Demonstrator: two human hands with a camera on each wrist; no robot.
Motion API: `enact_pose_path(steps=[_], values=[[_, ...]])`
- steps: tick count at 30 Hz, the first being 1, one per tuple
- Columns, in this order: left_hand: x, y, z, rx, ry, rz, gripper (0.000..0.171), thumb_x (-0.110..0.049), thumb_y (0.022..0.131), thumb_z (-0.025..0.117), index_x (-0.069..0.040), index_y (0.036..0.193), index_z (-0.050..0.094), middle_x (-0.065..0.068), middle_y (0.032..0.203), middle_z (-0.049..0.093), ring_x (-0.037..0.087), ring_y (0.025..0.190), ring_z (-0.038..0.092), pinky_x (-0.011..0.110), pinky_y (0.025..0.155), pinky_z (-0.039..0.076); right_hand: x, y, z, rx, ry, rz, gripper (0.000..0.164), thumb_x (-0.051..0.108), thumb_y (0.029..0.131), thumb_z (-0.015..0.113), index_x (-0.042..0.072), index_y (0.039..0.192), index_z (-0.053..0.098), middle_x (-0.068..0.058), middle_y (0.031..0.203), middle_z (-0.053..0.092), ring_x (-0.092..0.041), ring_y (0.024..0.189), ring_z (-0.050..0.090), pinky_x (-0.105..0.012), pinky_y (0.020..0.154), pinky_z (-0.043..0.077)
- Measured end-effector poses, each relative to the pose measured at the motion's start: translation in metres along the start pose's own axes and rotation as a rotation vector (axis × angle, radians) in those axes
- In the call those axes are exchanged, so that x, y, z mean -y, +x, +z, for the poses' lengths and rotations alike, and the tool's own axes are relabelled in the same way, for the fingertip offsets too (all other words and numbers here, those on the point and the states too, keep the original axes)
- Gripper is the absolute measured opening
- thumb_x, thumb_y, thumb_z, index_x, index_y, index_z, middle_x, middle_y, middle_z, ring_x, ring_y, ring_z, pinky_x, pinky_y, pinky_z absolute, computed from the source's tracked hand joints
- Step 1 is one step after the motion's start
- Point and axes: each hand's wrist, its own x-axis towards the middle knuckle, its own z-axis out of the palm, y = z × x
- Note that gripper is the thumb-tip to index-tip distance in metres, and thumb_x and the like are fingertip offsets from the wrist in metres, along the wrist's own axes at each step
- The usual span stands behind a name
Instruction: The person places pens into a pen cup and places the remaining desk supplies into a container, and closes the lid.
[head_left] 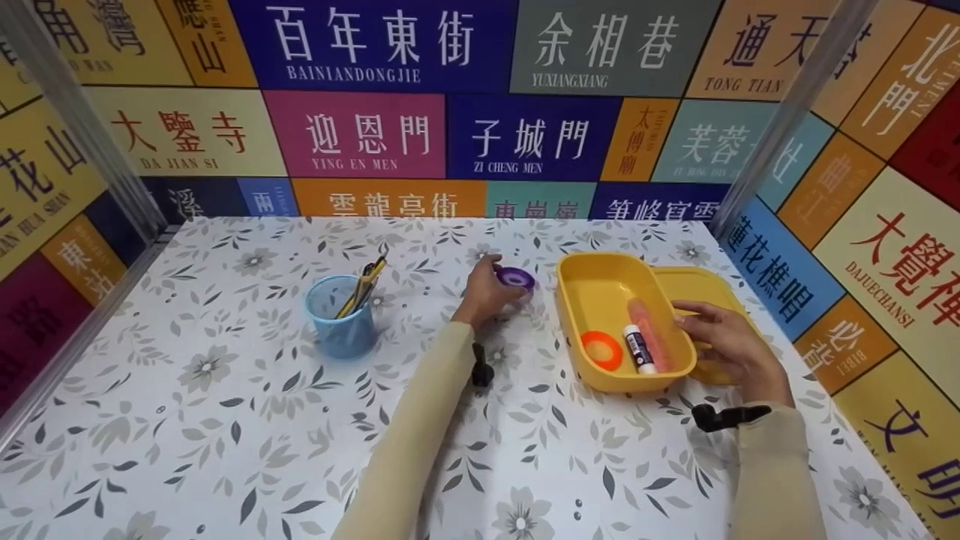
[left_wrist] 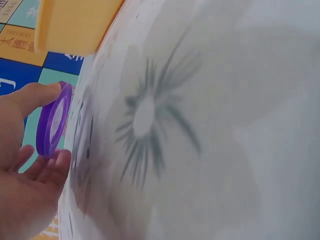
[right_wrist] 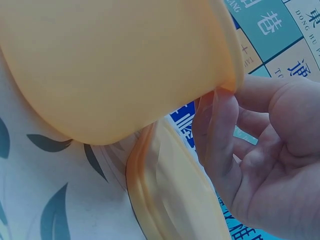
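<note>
A purple tape roll (head_left: 515, 280) is held by my left hand (head_left: 486, 293) left of the yellow box (head_left: 568, 315). In the left wrist view, the thumb is on the upper edge of the tape roll (left_wrist: 53, 120) and the fingertips are at its lower edge. My right hand (head_left: 724, 341) pinches the box's right rim between thumb and fingers, also seen in the right wrist view at the box wall (right_wrist: 115, 65). Inside the box lie an orange ring (head_left: 602, 350), a white and dark glue stick (head_left: 639, 349) and a long pink item (head_left: 649, 335).
Partly behind the box lies a yellow lid (head_left: 694, 281). A light blue cup (head_left: 343, 334) holding pens and other slim tools (head_left: 362, 286) stands at left on the flowered tablecloth (head_left: 262, 420). Sign-printed panels (head_left: 480, 135) border the back and sides.
</note>
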Motion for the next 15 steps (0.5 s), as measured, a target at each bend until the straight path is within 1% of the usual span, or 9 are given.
enact_pose_path(steps=[2,5,9,12,15], values=[[0.000,-0.001,-0.003,-0.001,-0.029,0.012,0.084,-0.019,0.080,0.084,-0.007,0.150,0.039,0.013,0.142,0.054,0.025,0.128,0.055,0.036,0.112,0.047,0.001,0.000,0.000,-0.005,-0.008,0.010,0.069,0.047,0.094,0.065,0.028,0.154,0.038,0.005,0.127,0.057,-0.016,0.109,0.062,-0.027,0.093,0.058],[-0.002,-0.003,-0.007,0.000,-0.058,0.026,0.083,-0.018,0.080,0.084,-0.008,0.149,0.040,0.013,0.143,0.054,0.024,0.128,0.056,0.035,0.111,0.048,0.001,-0.001,0.000,-0.012,-0.035,0.015,0.072,0.051,0.092,0.065,0.029,0.155,0.037,0.001,0.132,0.056,-0.019,0.113,0.060,-0.028,0.094,0.057],[-0.006,-0.005,-0.009,0.010,-0.054,0.027,0.082,-0.019,0.079,0.085,-0.011,0.148,0.041,0.010,0.144,0.053,0.022,0.128,0.056,0.033,0.111,0.048,0.001,-0.001,0.002,-0.022,-0.070,0.020,0.076,0.057,0.089,0.066,0.032,0.155,0.036,-0.001,0.140,0.052,-0.022,0.118,0.057,-0.027,0.096,0.057],[-0.009,-0.006,-0.010,0.016,-0.040,0.026,0.081,-0.020,0.079,0.085,-0.014,0.148,0.042,0.009,0.143,0.053,0.021,0.127,0.056,0.033,0.110,0.049,0.001,0.000,0.002,-0.017,-0.059,0.020,0.077,0.057,0.089,0.066,0.032,0.155,0.036,-0.003,0.143,0.050,-0.023,0.119,0.056,-0.027,0.096,0.056],[-0.011,-0.008,-0.012,0.023,-0.045,0.020,0.080,-0.020,0.078,0.086,-0.016,0.146,0.043,0.007,0.144,0.053,0.020,0.127,0.055,0.033,0.109,0.049,0.001,0.000,0.002,-0.008,-0.021,0.020,0.074,0.053,0.091,0.066,0.031,0.155,0.036,-0.002,0.143,0.049,-0.021,0.118,0.057,-0.028,0.096,0.057]])
